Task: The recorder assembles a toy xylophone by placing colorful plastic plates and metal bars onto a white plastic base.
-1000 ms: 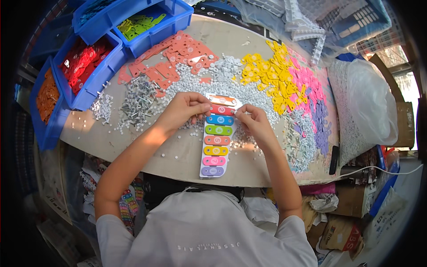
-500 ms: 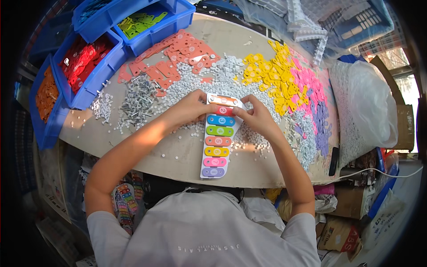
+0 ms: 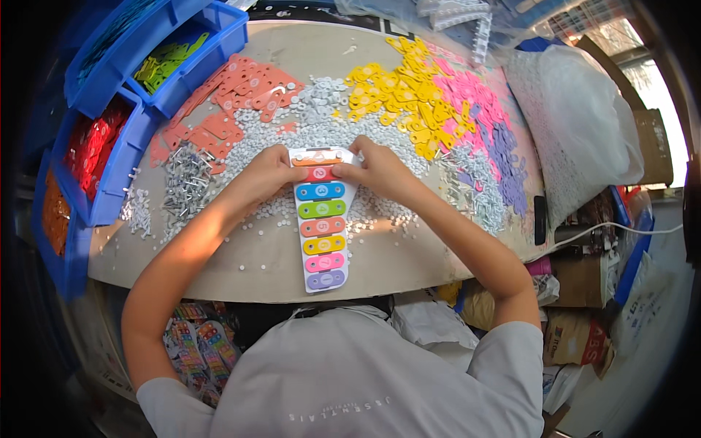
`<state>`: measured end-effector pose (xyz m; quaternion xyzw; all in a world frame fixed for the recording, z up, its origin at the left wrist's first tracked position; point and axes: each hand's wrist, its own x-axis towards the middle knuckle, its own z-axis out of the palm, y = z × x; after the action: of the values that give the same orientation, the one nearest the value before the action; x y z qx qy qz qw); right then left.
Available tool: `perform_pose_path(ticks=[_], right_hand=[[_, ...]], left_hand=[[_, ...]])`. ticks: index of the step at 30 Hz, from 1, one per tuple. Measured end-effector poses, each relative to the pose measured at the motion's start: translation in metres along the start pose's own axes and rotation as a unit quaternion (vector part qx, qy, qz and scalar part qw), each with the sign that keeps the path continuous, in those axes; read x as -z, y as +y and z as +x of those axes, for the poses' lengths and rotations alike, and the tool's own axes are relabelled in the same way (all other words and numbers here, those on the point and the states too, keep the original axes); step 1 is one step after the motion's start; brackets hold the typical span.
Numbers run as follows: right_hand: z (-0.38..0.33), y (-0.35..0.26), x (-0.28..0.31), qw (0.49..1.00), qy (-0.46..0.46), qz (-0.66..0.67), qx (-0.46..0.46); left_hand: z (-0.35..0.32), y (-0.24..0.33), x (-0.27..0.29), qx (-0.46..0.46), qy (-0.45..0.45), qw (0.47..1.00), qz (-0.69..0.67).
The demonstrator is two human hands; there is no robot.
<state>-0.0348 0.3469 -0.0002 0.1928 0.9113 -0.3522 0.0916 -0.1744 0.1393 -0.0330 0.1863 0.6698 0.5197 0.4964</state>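
A toy xylophone [image 3: 321, 227] with a white base and a row of coloured bars lies lengthwise toward me at the table's near side. My left hand [image 3: 272, 174] grips its far end from the left, thumb on the red bar. From the other side my right hand [image 3: 381, 172] holds the same end, its thumb on that bar too. An orange bar [image 3: 318, 161] sits beyond the thumbs, at the farthest place on the base. The fingers under the base are hidden. Around the hands spreads a heap of small white round pieces [image 3: 255, 142].
Blue bins [image 3: 117, 171] with red, green and orange bars stand at left. Piles of coral bars [image 3: 252, 84], yellow bars [image 3: 409, 87], pink bars [image 3: 482, 109] and purple bars [image 3: 507, 164] cover the far side. Metal pins [image 3: 188, 182] lie left; a big plastic bag [image 3: 577, 109] stands right.
The whole view has shifted, so bins and piles sit farther left. Both hands keep their hold on the xylophone's far end, thumbs on the red bar.
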Motion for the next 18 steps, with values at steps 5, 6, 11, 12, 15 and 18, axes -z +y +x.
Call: perform_pose_path(ticks=[5, 6, 11, 12, 15, 18], right_hand=[[-0.025, 0.000, -0.012, 0.987, 0.105, 0.121, -0.011], [-0.030, 0.005, -0.007, 0.983, 0.144, 0.113, -0.021], [-0.061, 0.063, 0.030, 0.922, 0.384, -0.048, -0.010], [-0.064, 0.091, 0.040, 0.917, 0.381, -0.112, -0.043], [-0.086, 0.140, 0.057, 0.911, 0.368, -0.185, -0.039], [-0.100, 0.157, 0.061, 0.922, 0.353, -0.138, -0.077]], left_hand=[[-0.015, -0.019, -0.011, -0.109, 0.082, 0.989, 0.057], [-0.025, -0.017, -0.014, -0.109, 0.084, 0.989, 0.059], [-0.098, -0.025, -0.009, -0.181, 0.217, 0.958, -0.054], [-0.111, -0.030, -0.006, -0.231, 0.243, 0.941, -0.038], [-0.129, -0.043, 0.001, -0.209, 0.318, 0.924, 0.031], [-0.137, -0.054, 0.025, -0.219, 0.382, 0.894, 0.081]])
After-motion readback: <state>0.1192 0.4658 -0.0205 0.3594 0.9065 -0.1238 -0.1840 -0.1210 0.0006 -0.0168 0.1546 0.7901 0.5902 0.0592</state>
